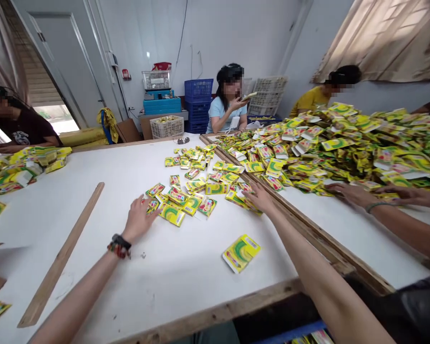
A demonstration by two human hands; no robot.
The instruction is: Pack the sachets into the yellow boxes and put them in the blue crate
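Here we go, label first: bright yellow foil sachets (177, 196) with a green swirl, and the printing is too small and blurred to call any brand. The left hand (139, 220) is out over the loose spread on the white worktop (93, 215), fingers (147, 210) fanned apart, tips right at the nearest sachets, nothing pinched. The right hand (260, 198) comes in at the right edge of that spread, just beside the wooden rail (308, 227), its fingers (253, 190) open too, clamped on nothing. One lone sachet (241, 253) lies apart, nearer the camera, below the gap between the hands. Over the rail, a huge heap (329, 148) of sachets, and a co-worker's hands (354, 195) are right at its edge!
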